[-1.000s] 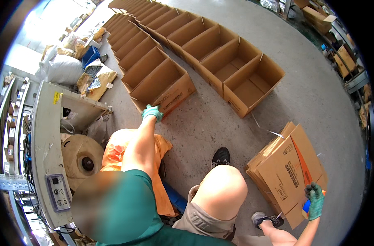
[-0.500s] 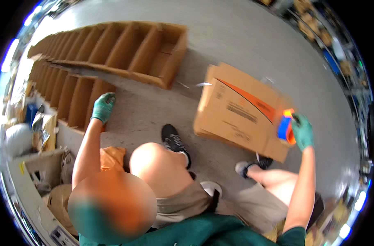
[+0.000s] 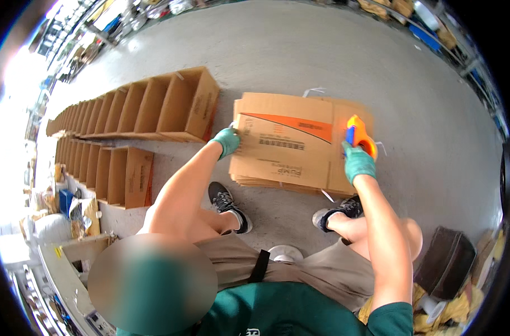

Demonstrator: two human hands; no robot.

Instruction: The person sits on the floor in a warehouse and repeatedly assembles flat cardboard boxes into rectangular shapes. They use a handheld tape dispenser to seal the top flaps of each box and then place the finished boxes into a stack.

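Note:
A stack of flattened cardboard boxes (image 3: 305,159) lies on the floor in front of my feet, its top one printed with an orange band. My left hand (image 3: 227,141), in a green glove, is closed at the left edge of the top flattened cardboard box. Over the right part of the stack, my gloved right hand (image 3: 358,162) is closed around an orange and blue tape gun (image 3: 367,134). The glove partly hides the tool's handle. White strap ends (image 3: 328,196) stick out from the stack.
Two rows of open cardboard boxes, a far row (image 3: 185,106) and a nearer row (image 3: 137,176), stand at the left. A pale machine cabinet (image 3: 70,280) is at the lower left. A dark brown block-like object (image 3: 445,263) sits at the right, and shelving lines the far edges.
My left hand has moved from the nearer box row to the stack's left edge. The tape gun, still in my right hand, has turned. My view has swung, and the stack appears straighter ahead.

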